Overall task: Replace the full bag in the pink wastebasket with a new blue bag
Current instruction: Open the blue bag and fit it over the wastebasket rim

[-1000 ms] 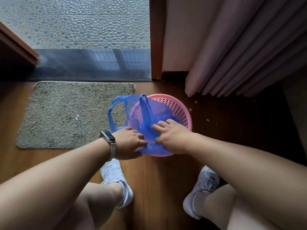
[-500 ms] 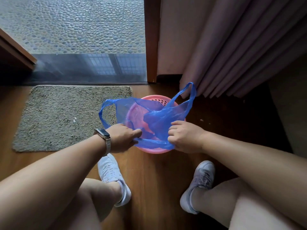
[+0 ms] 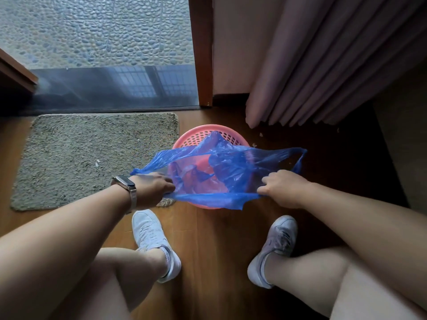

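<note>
A pink perforated wastebasket (image 3: 198, 135) stands on the wooden floor in front of my feet. A thin blue plastic bag (image 3: 233, 167) is stretched wide open over its mouth, and its body sags into the basket. My left hand (image 3: 152, 188), with a watch on the wrist, grips the bag's near edge on the left side. My right hand (image 3: 282, 188) grips that edge on the right. One bag handle (image 3: 299, 162) hangs out to the right, past the rim. The basket's near rim shows below the bag.
A grey doormat (image 3: 92, 155) lies to the left of the basket, before a glass door (image 3: 104, 54). Pink curtains (image 3: 323, 65) hang at the back right. My two white shoes (image 3: 150, 232) stand just behind the basket. Small crumbs lie on the floor by the curtain.
My hands have moved apart, left and right, pulling the bag's mouth wide across the basket. The handle that stood up at the right now hangs out sideways.
</note>
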